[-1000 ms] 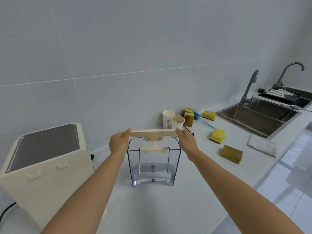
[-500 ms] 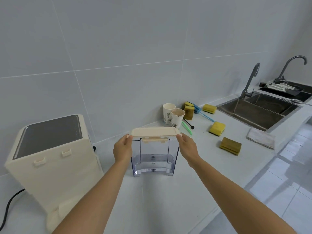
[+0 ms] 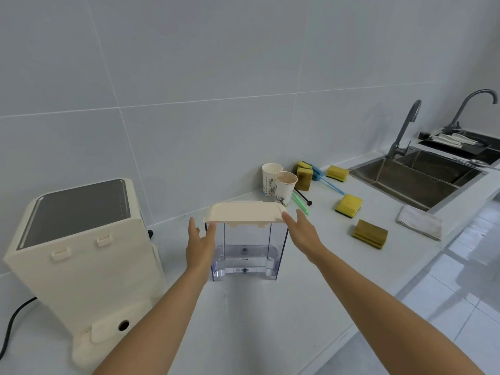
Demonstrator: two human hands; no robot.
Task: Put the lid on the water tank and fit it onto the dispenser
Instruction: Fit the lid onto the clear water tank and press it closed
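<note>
The lid (image 3: 244, 211) is cream, and the water tank (image 3: 245, 250) under it is clear with a faint blue-violet tint. The dispenser (image 3: 81, 255) is the same cream, with a dark grey top panel and a black cord (image 3: 13, 320). The bench (image 3: 257, 315) is white and the wall tiles (image 3: 216, 77) pale grey. Two paper cups (image 3: 278, 184) are white with a printed plant pattern. The sponges (image 3: 348, 205) are yellow with dark undersides, one of them (image 3: 370, 234) olive-brown. The brush handle (image 3: 328, 184) is blue, the sink (image 3: 414, 180) dull steel grey, and the folded cloth (image 3: 418, 222) off-white.
</note>
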